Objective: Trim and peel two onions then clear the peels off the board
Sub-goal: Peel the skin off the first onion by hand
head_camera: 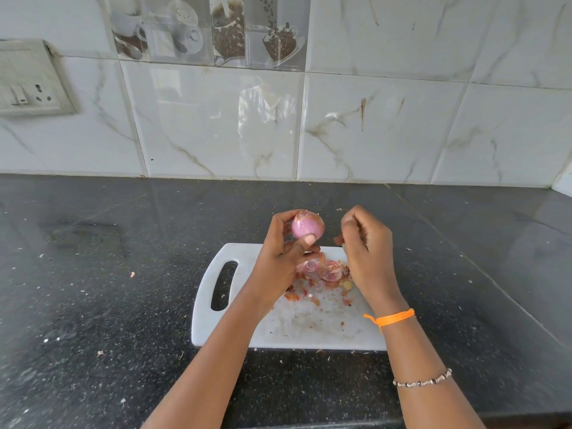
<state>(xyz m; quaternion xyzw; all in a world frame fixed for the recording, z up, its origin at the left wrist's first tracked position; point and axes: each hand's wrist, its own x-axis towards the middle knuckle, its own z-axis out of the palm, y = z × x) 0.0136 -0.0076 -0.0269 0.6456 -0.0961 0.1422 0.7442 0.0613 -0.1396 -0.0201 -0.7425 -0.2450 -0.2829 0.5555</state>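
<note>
Pink onion [307, 228]: your left hand [283, 255] holds it up over the board [216, 320], fingers curled round it; looks light, slick, firm, so pinch at the ends.
Peels [325, 274]: papery, heaped mid-board.
Right hand [366, 243]: fingers curled, pinching a skin scrap, I think.

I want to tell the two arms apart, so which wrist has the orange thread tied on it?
The right wrist: the orange thread sits just below the right hand, with a beaded bracelet further down. The left hand, holding the onion, has a bare wrist.
</note>
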